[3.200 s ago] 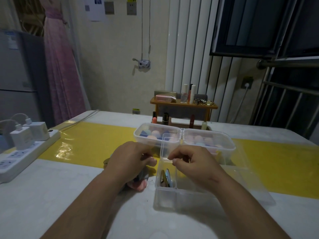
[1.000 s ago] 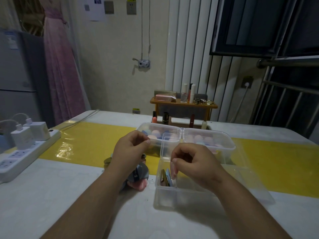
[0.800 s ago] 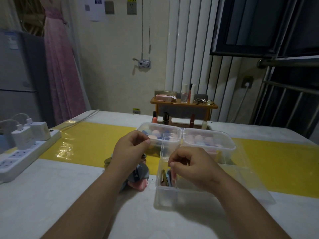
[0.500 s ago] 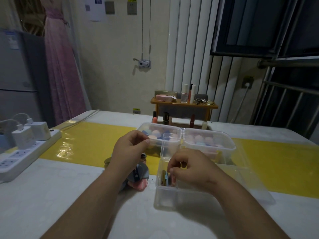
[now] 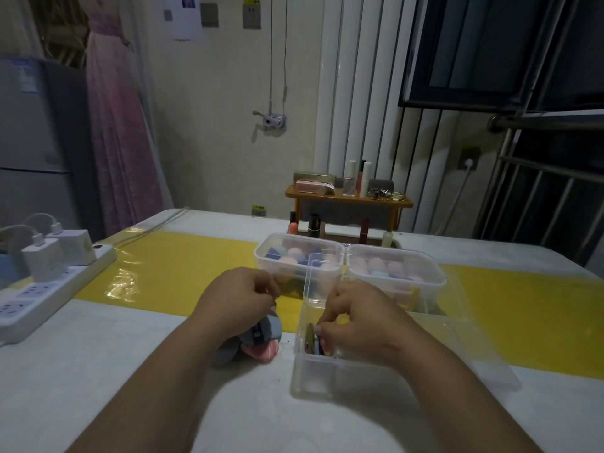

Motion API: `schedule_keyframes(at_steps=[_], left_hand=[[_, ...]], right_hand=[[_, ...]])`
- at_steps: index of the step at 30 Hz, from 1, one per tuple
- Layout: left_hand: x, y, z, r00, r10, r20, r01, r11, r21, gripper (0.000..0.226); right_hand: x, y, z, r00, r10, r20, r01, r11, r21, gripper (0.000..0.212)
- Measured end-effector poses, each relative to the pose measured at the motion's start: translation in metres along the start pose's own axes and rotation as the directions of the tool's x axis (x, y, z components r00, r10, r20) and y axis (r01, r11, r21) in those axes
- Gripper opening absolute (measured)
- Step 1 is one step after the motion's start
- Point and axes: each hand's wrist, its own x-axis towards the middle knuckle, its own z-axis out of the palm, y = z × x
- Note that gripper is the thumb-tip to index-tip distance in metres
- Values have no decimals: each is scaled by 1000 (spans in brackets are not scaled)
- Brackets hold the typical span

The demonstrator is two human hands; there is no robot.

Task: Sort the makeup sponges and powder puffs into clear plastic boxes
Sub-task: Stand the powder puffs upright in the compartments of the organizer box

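Head view, right hand (image 5: pixel 356 322) pinching boxed puffs (image 5: pixel 312 338)

left hand (image 5: pixel 238 302), right hand (image 5: pixel 356 318), both hands bare, forearms (image 5: pixel 157 380) unsleeved to frame edge

My near box (image 5: pixel 327 377): clear smooth plastic | grey puff (image 5: pixel 266 330), 9 o'clock of it: matt cloth | runner (image 5: pixel 170 269): glossy yellow film | tabletop (image 5: pixel 98 354): matt white | shelf (image 5: pixel 346 199), 12 o'clock: wood

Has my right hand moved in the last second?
Yes. The right hand has sunk toward the near clear box, dipping below its rim beside the upright puffs.
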Motion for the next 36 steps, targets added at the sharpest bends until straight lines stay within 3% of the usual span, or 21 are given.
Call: schedule_keyframes(at_steps=[3, 6, 9, 12, 18, 24, 29, 36], left_hand=[[-3, 2, -4, 994, 11, 111, -38, 968, 248, 18], [-3, 2, -8, 979, 49, 196, -101, 958, 267, 24], [-4, 2, -9, 955, 99, 279, -183, 938, 295, 22], [-5, 3, -9, 961, 127, 247, -198, 937, 289, 10], [-4, 1, -9, 988, 134, 83, -131, 991, -43, 14], [-5, 6, -7, 992, 115, -46, -122, 854, -506, 19], [-5, 9, -6, 995, 63, -76, -96, 791, -604, 14], [-8, 17, 0, 995, 97, -27, -87, 694, -715, 30]], right_hand=[[-1, 0, 0, 1000, 7, 20, -8, 999, 34, 13], [-3, 2, -1, 1000, 11, 19, -12, 997, 78, 12], [-4, 3, -1, 999, -10, -50, 20, 980, 196, 24], [-4, 5, -2, 984, 1, -178, 50, 958, 281, 32], [-2, 10, -1, 960, 36, -277, 60, 942, 330, 36], [-1, 11, 1, 949, 63, -310, 59, 927, 370, 37], [-3, 9, -1, 948, 65, -312, 55, 930, 363, 29], [-6, 4, -3, 964, 25, -263, 69, 937, 342, 28]])
